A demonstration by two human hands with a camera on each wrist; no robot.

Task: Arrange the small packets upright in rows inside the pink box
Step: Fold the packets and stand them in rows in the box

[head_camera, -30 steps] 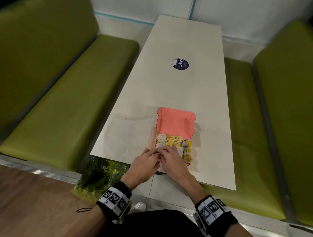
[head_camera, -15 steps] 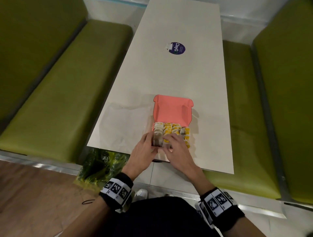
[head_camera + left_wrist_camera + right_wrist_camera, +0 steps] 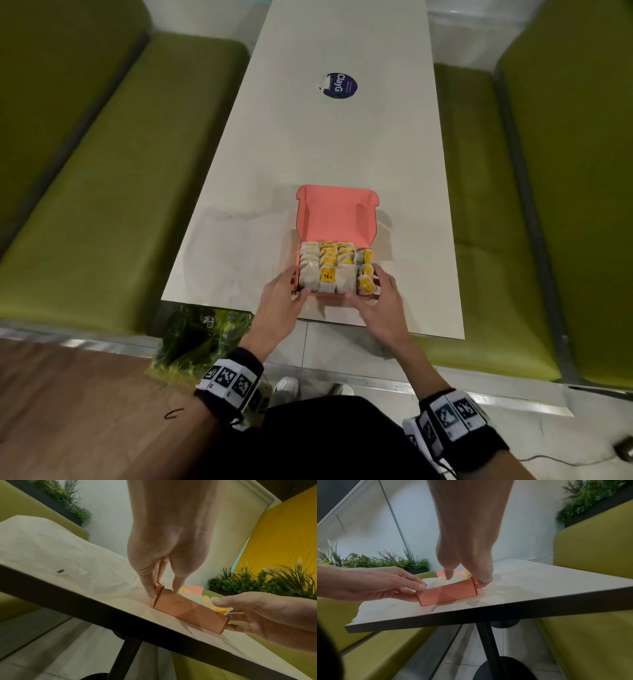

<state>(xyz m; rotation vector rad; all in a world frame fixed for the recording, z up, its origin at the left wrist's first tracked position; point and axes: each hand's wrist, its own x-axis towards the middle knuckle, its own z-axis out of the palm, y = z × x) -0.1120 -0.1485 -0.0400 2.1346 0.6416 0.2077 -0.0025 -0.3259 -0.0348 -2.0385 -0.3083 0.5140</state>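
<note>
The pink box [image 3: 337,212] stands open near the table's front edge, its lid tilted back. White packets with yellow tags [image 3: 329,270] stand upright in rows inside it. My left hand [image 3: 296,284] pinches the near left corner, thumb on the front rim and fingers along the left wall. My right hand [image 3: 364,284] grips the near right corner the same way. In the left wrist view the left hand [image 3: 163,592] holds the side flap of the box [image 3: 185,609]. The right wrist view shows the right hand [image 3: 464,580] curled round the box [image 3: 448,593] corner.
The long white table [image 3: 325,154] carries a round dark sticker [image 3: 339,85] further back and a thin white sheet [image 3: 233,246] left of the box. Green benches [image 3: 102,171] flank both sides. A green plastic bag [image 3: 198,339] lies on the floor below the table's left corner.
Both hands have left the near row of packets and moved apart to the box's two near corners. The near row now shows uncovered.
</note>
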